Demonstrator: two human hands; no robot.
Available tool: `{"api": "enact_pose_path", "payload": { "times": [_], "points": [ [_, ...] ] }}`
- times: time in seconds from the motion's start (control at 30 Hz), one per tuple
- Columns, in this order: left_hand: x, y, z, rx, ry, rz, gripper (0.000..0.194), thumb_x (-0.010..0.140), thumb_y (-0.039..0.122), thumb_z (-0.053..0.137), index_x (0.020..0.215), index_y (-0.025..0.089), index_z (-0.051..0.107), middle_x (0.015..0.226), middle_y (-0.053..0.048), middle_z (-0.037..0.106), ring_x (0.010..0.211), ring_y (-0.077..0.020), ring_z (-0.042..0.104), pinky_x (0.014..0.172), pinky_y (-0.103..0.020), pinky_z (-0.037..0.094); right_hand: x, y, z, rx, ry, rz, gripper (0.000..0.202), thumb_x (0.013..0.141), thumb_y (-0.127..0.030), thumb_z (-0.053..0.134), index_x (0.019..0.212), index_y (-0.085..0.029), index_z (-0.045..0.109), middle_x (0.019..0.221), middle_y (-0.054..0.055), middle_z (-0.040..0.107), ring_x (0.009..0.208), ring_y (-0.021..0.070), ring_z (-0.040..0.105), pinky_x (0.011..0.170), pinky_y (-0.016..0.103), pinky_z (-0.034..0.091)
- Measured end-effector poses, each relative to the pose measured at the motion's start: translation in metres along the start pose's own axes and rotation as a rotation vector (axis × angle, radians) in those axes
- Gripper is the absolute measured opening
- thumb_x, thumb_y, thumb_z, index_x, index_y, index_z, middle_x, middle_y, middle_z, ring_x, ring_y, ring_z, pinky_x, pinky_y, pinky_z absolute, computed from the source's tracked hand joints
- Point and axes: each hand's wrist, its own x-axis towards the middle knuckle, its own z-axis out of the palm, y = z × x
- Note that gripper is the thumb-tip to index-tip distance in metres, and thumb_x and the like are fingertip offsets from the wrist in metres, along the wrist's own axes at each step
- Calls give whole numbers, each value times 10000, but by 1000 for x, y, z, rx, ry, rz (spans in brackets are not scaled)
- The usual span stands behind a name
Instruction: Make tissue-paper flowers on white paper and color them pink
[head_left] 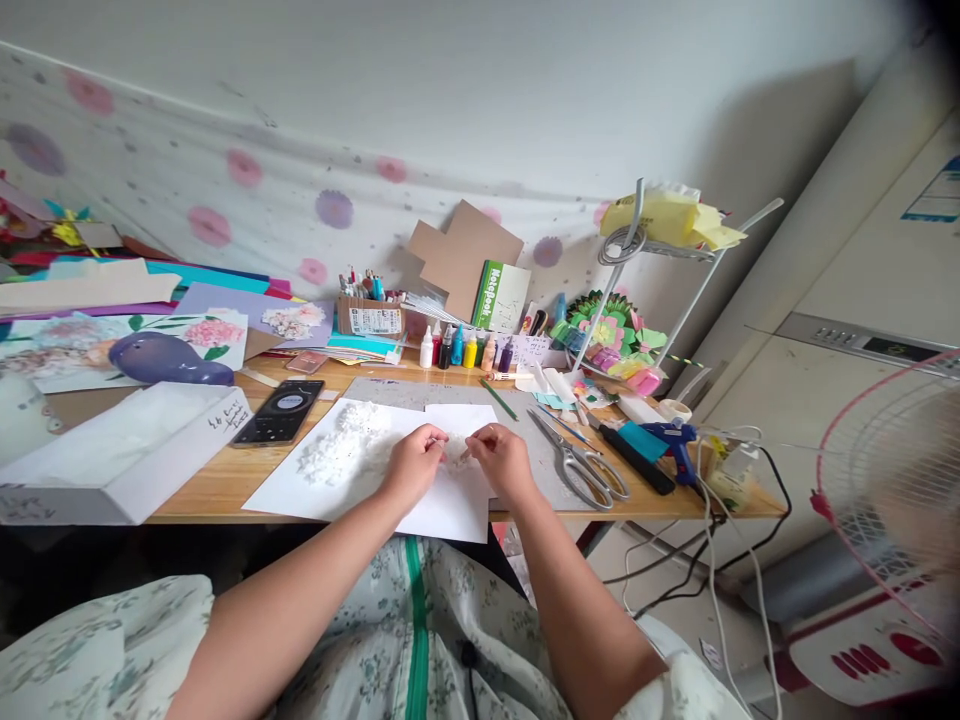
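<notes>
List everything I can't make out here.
Head view:
1. What the left hand and right hand pinch, if anything: tiny, covered by fingers.
2. The right side of the pink-rimmed fan: cut off by the right edge.
3. Small text on the phone: too small.
4. Left part of the whitish rounded object: cut off by the left edge.

Left grip (438, 446) near right grip (472, 452), both tightly pinched.

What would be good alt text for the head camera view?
A person's left hand and right hand are close together over white paper, beside a heap of small white pieces. Scissors lie to the right, a phone to the left.
</notes>
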Motion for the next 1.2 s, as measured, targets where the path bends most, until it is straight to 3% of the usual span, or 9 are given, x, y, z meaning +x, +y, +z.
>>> {"api": "enact_pose_path", "payload": {
  "times": [0.1,0.27,0.43,0.67,0.87,1.2],
  "points": [
    [-3,2,-2,40,2,76,174,785,252,453,825,186,608,699,-22,637,634,-179,591,589,-285,446,-14,15,3,110,98,2,213,827,-245,560,635,-187,633,744,46,692,672,151,614,647,262,459],
    [-22,11,-12,234,-39,316,217,755,138,507,843,219,688,960,-64,630,955,-247,564,906,-410,438,-28,23,-3,275,259,55,302,833,-416,547,668,-174,623,755,65,683,649,163,615,634,298,500],
    [-37,8,-12,557,-98,542,333,763,72,521,1025,212,672,1088,-89,589,1038,-271,522,950,-442,448,-31,22,-5,384,322,144,312,801,-469,582,722,-170,622,628,26,631,584,158,592,571,280,491],
    [-38,0,-9,539,-158,539,432,731,18,513,1124,180,593,1218,-114,534,1160,-261,527,1016,-422,443,-34,20,-3,492,349,206,375,788,-534,572,776,-160,598,716,32,631,558,156,615,562,300,518],
    [-41,1,-11,599,-220,554,405,764,39,487,1088,216,655,1354,-120,473,1227,-296,504,1024,-455,441,-40,18,-4,493,382,176,368,814,-529,543,757,-168,583,700,26,629,554,139,592,561,277,495],
    [-42,4,-10,650,-225,510,417,779,75,499,1150,196,645,1357,-134,486,1208,-293,520,1033,-448,436,-38,22,-1,410,368,198,340,799,-508,574,758,-173,614,703,35,650,577,150,596,566,270,487]
  ]
}}
